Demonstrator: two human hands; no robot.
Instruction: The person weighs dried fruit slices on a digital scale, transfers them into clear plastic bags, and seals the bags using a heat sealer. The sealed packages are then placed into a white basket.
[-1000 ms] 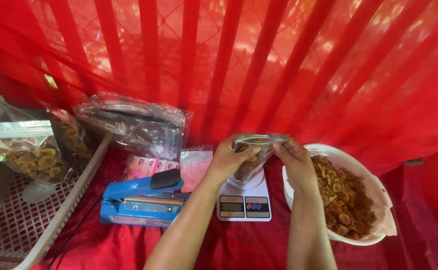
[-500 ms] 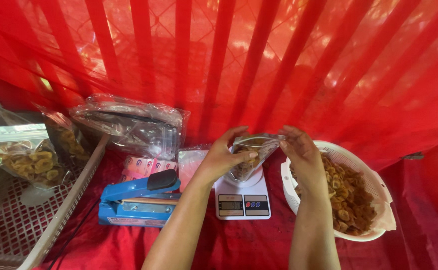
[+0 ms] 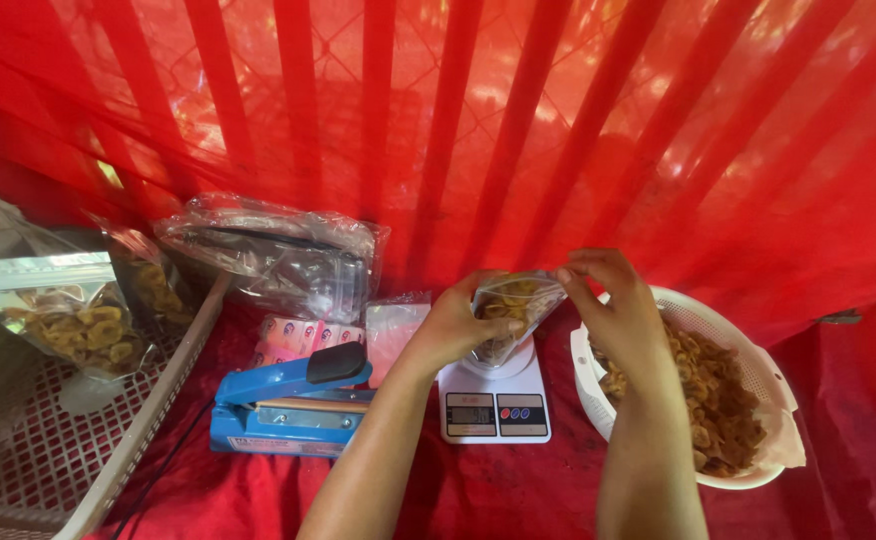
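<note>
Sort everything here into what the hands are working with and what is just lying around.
In use: left hand, right hand, clear plastic pouch of chips, white digital scale, white basket of chips.

Lying about: blue heat sealer, stack of empty clear bags, filled chip pouch.

I've got two arms in my view, coming up from about six o'clock, both bare from elbow to fingertip. No sleeve shows on either one. My left grip (image 3: pixel 458 325) carries no ring, no glove, no band at the wrist. My right grip (image 3: pixel 613 310) is likewise bare, no watch, no bracelet. Fingernails look short and plain, as far as I can tell.
</note>
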